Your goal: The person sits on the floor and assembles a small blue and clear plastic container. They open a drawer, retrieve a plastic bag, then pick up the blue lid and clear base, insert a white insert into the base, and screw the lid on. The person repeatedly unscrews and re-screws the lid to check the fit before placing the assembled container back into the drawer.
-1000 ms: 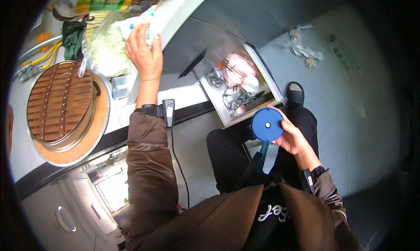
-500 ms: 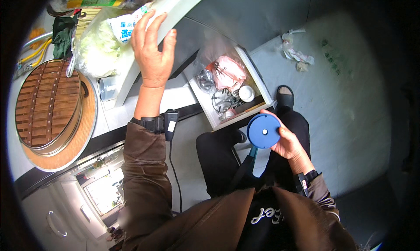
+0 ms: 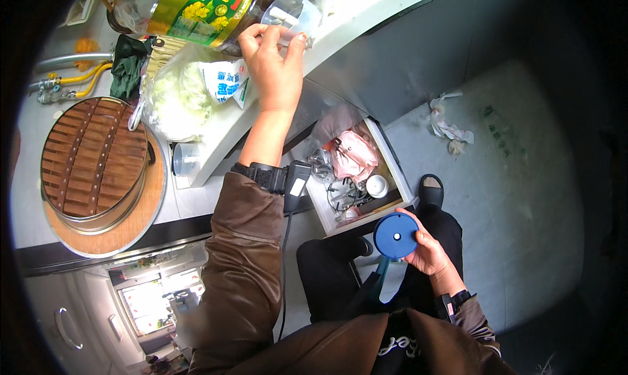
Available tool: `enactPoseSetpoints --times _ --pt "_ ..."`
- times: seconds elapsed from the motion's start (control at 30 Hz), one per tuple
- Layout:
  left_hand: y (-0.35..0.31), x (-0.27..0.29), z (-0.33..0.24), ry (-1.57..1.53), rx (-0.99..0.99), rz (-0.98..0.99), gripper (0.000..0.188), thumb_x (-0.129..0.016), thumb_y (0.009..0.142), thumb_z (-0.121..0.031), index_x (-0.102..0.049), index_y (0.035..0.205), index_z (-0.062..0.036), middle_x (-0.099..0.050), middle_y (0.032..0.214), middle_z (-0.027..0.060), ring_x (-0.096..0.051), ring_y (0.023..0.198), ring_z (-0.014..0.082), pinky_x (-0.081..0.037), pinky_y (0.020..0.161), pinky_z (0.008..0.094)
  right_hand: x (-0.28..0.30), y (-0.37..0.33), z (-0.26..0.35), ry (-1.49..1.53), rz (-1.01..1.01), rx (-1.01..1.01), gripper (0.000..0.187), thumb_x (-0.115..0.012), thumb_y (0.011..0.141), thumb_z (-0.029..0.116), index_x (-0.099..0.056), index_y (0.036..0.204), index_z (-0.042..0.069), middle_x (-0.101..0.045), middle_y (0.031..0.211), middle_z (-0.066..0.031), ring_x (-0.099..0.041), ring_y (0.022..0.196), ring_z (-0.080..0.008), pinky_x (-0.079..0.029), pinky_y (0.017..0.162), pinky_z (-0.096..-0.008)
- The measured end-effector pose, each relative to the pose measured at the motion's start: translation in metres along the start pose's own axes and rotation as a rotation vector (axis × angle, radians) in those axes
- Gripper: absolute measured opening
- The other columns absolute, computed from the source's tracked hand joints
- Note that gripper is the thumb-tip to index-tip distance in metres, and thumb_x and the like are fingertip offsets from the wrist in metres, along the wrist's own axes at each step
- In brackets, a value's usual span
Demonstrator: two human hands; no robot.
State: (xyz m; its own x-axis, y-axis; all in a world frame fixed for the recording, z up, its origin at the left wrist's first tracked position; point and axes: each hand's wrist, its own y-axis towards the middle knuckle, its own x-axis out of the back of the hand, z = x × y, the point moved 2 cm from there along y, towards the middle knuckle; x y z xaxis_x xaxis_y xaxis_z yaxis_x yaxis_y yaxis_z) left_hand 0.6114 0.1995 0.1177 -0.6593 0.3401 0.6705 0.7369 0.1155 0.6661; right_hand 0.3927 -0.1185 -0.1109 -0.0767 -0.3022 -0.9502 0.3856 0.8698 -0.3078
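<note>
At the top, my left hand (image 3: 275, 71) reaches over the counter ledge. Its fingers and thumb close on the near rim of a clear plastic cup (image 3: 292, 12), which has a white piece inside. Low in front of my body, my right hand (image 3: 428, 249) grips a blue round disc (image 3: 395, 231) by its right edge. The disc has a small pale hole at its centre and faces up. Part of my right fingers is hidden behind it. A large oil bottle (image 3: 203, 12) with a green and yellow label lies beside the cup.
A bag of pale green vegetable (image 3: 180, 100) rests on the counter, near a round wooden-slatted steamer lid (image 3: 95, 156). Below the counter, an open drawer (image 3: 330, 211) holds a pink bag (image 3: 353, 154), a white round container (image 3: 377, 186) and cords. Crumpled paper (image 3: 448, 120) lies on the floor.
My left hand has moved right and up along the ledge and closed on the cup. My right hand still holds the disc, now lower in view. The whole view has shifted.
</note>
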Motion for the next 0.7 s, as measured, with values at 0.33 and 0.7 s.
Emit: enactPoseSetpoints --times 0.33,0.7 --pt "-0.153 0.115 -0.078 -0.282 0.133 0.373 0.024 -0.092 0.076 -0.015 -0.07 0.086 -0.0102 -0.044 0.135 0.0124 -0.049 0.13 0.0316 -0.039 0.114 0.046 0.009 0.004 -0.006 0.015 0.007 0.157 0.087 -0.079 0.091 0.044 -0.035 0.162 0.017 -0.047 0.155 -0.0137 -0.058 0.134 -0.039 -0.059 0.101 -0.0536" --pt "-0.325 0.167 -0.156 -0.556 0.254 0.559 0.033 -0.088 0.076 0.001 -0.068 0.101 -0.0067 -0.036 0.157 0.0169 -0.054 0.139 0.0353 -0.049 0.11 0.0428 -0.079 -0.053 -0.03 -0.087 0.005 0.407 0.085 -0.075 0.093 0.048 -0.04 0.156 0.003 -0.051 0.154 -0.0229 -0.053 0.14 -0.0442 -0.042 0.114 -0.0681"
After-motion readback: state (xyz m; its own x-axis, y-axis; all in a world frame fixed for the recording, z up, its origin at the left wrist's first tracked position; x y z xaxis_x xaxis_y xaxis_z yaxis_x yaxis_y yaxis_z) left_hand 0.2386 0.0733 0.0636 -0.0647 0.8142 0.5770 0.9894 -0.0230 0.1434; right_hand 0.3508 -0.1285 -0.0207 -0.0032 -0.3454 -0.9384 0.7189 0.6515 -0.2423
